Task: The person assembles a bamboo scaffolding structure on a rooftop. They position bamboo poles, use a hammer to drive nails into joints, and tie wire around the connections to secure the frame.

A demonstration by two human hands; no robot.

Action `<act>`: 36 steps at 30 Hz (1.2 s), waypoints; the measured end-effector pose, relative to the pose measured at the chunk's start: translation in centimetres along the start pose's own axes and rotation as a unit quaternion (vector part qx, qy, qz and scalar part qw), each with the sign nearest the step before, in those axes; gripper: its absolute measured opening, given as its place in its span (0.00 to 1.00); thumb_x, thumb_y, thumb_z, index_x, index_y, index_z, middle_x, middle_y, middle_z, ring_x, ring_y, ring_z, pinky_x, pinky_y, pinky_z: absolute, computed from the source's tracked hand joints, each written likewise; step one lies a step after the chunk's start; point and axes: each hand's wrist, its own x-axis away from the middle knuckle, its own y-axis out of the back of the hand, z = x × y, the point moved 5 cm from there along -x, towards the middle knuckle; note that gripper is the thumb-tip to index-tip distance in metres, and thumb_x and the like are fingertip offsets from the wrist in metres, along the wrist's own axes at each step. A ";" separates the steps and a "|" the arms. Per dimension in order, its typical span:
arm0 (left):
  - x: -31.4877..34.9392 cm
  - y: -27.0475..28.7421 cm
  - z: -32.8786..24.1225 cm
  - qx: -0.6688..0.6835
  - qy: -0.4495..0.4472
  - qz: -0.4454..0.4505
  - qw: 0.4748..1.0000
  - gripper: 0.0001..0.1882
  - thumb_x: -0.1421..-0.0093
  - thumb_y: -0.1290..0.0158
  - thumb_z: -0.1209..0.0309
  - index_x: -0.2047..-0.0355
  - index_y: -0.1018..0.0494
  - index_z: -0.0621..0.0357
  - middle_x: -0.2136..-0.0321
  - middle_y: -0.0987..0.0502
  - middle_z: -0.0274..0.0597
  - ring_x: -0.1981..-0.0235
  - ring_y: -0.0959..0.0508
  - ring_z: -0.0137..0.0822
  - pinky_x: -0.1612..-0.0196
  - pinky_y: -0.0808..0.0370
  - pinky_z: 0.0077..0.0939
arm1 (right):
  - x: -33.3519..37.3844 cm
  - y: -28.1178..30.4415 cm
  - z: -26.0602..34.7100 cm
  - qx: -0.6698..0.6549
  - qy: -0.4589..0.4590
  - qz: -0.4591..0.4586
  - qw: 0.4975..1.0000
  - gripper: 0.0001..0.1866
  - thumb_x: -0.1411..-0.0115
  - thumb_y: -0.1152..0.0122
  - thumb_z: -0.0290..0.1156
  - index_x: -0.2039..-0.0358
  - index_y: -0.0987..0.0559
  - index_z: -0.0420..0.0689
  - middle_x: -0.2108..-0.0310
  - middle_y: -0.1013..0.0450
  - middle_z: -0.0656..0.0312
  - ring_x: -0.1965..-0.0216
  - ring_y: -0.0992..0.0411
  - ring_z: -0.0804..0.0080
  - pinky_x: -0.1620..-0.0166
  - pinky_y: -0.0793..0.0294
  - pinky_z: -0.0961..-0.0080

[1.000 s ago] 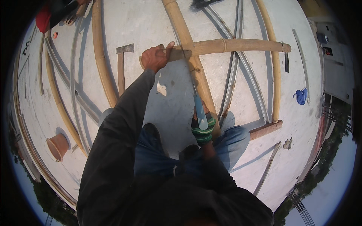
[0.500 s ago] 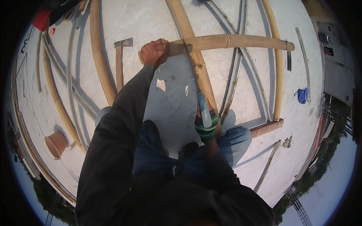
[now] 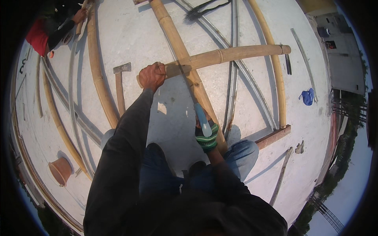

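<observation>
My left hand, bare, is closed around the left end of a short bamboo pole that lies crosswise. My right hand, in a green and black striped glove, grips the blue handle of a hand saw. The saw's thin blade crosses the crosswise pole just right of my left hand; how deep it has cut cannot be seen. Beneath, a longer bamboo pole runs from the far side towards my right knee and supports the crosswise one.
A hatchet lies left of my left hand. Bamboo poles and metal bars lie around. A brown bucket stands at left, a blue cloth-like item at right. Another person's hand holds a pole at far left.
The saw has slid forward across the pole, its handle now closer to it. My left hand keeps its grip. The whole view has shifted, showing more of the other person at far left.
</observation>
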 end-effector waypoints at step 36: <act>0.0 1.7 -1.3 -0.017 0.027 0.025 0.999 0.22 0.29 0.54 0.55 0.62 0.15 0.55 0.68 0.15 0.60 0.65 0.14 0.63 0.57 0.19 0.56 | 2.7 1.6 -0.8 0.121 0.125 0.048 0.984 0.20 0.27 0.43 0.33 0.40 0.22 0.36 0.56 0.18 0.50 0.58 0.19 0.52 0.56 0.19 0.60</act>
